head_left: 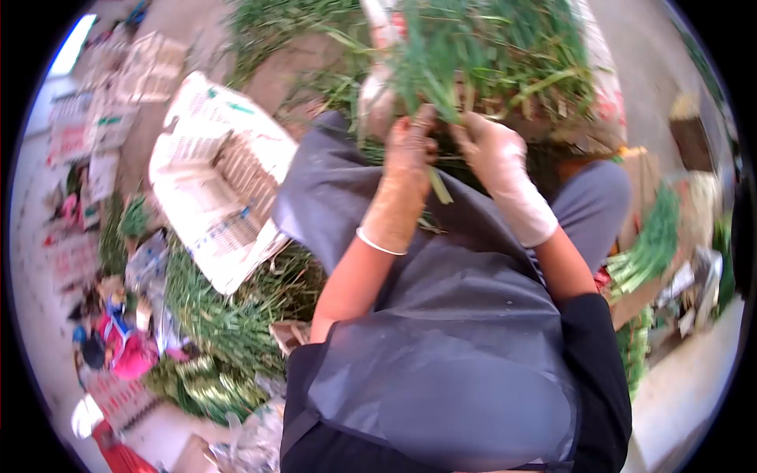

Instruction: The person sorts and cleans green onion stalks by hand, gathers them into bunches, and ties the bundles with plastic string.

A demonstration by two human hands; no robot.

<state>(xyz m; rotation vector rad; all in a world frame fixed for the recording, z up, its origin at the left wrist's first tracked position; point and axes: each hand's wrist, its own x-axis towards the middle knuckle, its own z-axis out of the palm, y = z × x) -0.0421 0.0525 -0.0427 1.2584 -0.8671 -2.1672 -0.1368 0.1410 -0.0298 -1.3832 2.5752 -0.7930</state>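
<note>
My left hand (410, 150), in a soiled glove, is closed around a few long green stalks (440, 188) that look like chives. Their pale ends stick out below the fist. My right hand (495, 150), in a cleaner white glove, pinches at the leaves just beside it, its fingertips partly blurred. Beyond both hands lies a large heap of the same green stalks (505, 47) on a whitish sack (603, 71). A dark grey apron (465, 299) covers my lap under the wrists.
An opened white woven sack (197, 150) lies to the left, with more greens (229, 307) below it. On the right, a neat bunch of stalks (650, 236) rests on cardboard (631, 307). A person in pink (134, 351) is at the far left.
</note>
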